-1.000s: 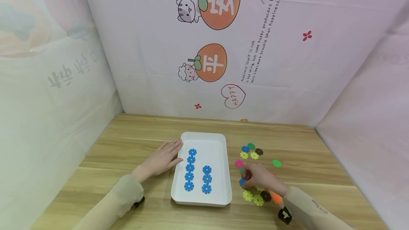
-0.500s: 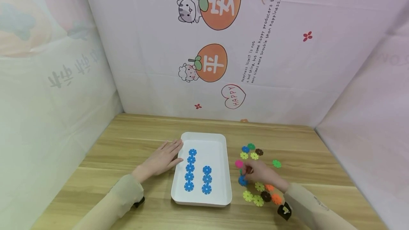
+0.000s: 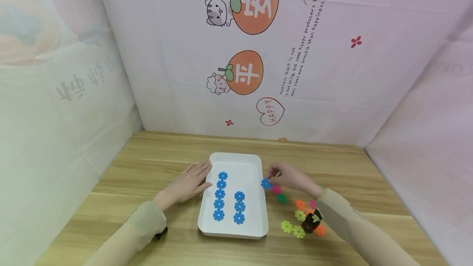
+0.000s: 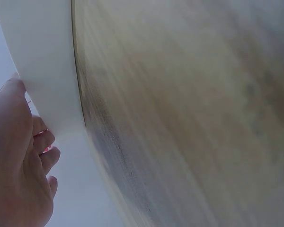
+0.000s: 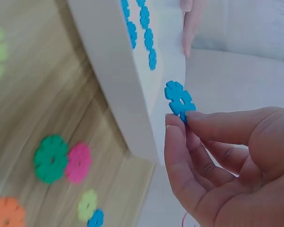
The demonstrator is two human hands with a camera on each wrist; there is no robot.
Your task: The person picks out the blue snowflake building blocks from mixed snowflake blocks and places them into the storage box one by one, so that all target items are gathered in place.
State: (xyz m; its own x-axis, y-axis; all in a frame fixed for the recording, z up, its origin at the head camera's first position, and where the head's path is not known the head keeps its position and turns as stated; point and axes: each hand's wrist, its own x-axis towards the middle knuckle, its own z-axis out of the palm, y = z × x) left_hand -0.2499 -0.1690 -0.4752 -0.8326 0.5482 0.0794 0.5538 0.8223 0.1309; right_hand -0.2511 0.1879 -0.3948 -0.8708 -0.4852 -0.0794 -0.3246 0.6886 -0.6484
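Observation:
A blue notched, flower-shaped plastic disc (image 3: 266, 184) is pinched between thumb and fingertips of my right hand (image 3: 290, 177), at the right rim of the white tray (image 3: 263, 206). The right wrist view shows this blue disc (image 5: 181, 100) held on edge. My left hand (image 3: 186, 184) rests on the tray's left rim with its fingers extended and thumb spread. In the left wrist view, the left hand (image 4: 21, 161) touches the tray's wall (image 4: 42, 66). Inside the tray lie two columns of blue discs, a longer one (image 3: 219, 194) and a shorter one (image 3: 239, 207).
Right of the tray lie loose discs: a pink one (image 3: 276, 190), a green one (image 3: 282, 198), several yellow ones (image 3: 286, 226) and orange ones (image 3: 300, 204). The right forearm covers part of this group. White printed cloth walls (image 3: 184, 73) enclose the wooden table (image 3: 170, 147).
My right hand has picked up the blue disc from the loose pieces and carried it up and left to the tray's right rim. The left hand has stayed still.

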